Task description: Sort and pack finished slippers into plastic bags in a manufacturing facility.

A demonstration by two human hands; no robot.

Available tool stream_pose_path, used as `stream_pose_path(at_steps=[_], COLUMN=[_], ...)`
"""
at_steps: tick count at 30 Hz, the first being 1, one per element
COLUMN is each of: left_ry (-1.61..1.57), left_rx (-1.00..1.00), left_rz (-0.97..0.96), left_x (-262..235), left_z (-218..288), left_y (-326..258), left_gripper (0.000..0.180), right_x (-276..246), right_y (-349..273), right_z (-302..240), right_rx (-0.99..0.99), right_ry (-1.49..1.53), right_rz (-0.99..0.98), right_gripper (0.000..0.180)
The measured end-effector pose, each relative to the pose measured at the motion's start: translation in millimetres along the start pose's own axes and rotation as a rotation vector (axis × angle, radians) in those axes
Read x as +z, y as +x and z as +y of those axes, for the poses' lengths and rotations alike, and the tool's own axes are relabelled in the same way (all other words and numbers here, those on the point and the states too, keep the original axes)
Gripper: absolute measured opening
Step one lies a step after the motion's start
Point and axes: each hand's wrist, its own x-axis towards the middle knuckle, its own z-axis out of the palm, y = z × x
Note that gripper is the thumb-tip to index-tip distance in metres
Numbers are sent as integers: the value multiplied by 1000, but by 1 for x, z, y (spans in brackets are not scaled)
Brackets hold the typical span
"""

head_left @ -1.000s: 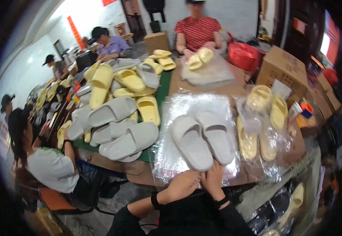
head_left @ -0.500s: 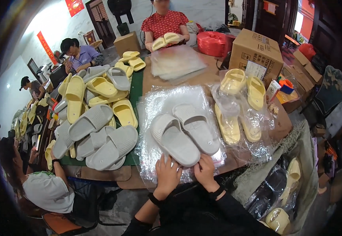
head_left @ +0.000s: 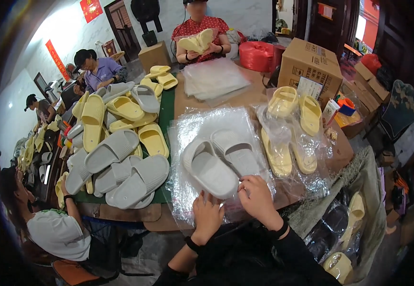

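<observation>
Resting: grey slippers (head_left: pixel 222 161) lie on a clear plastic bag (head_left: pixel 202 125), near edge of the bench (head_left: pixel 252 97).
Left hand (head_left: pixel 207 214): fingers grasping the bag's near edge.
Right hand (head_left: pixel 256 196): fingers clenched on the right slipper's heel.
Right: yellow slippers (head_left: pixel 290 128).
Left: grey slipper pile (head_left: pixel 121 167).

A clear plastic bag (head_left: pixel 216 128) lies flat at the centre of the table, crinkled and shiny. At three o'clock from it lies a second clear bag (head_left: pixel 307 143). A neat stack of clear bags (head_left: pixel 215 80) sits at twelve o'clock. A brown cardboard box (head_left: pixel 311 62) stands at two o'clock, a white rectangular label (head_left: pixel 310 87) leaning at its base. A smaller brown box (head_left: pixel 153 56) stands at eleven o'clock. Two red signs (head_left: pixel 91 8) hang on the far wall, one square, one a long strip (head_left: pixel 57 59).
</observation>
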Motion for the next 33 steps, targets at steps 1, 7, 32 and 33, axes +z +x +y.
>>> stream_pose_path(at_steps=[1,7,32,33], left_ry=[1,-30,57,41], left_rx=[1,6,38,61], left_rz=[4,11,-39,9], left_x=[-1,4,36,40], left_z=[1,-4,-29,-33], left_y=[0,-5,-19,-21], left_gripper=[40,38,52,57], right_x=[2,5,23,13], right_y=[-2,-1,66,59], right_z=[0,-3,-2,-5], right_rx=[-3,7,-49,-38], right_ry=[0,-14,89,200], right_rz=[3,-34,-415,-463], right_gripper=[9,12,37,38])
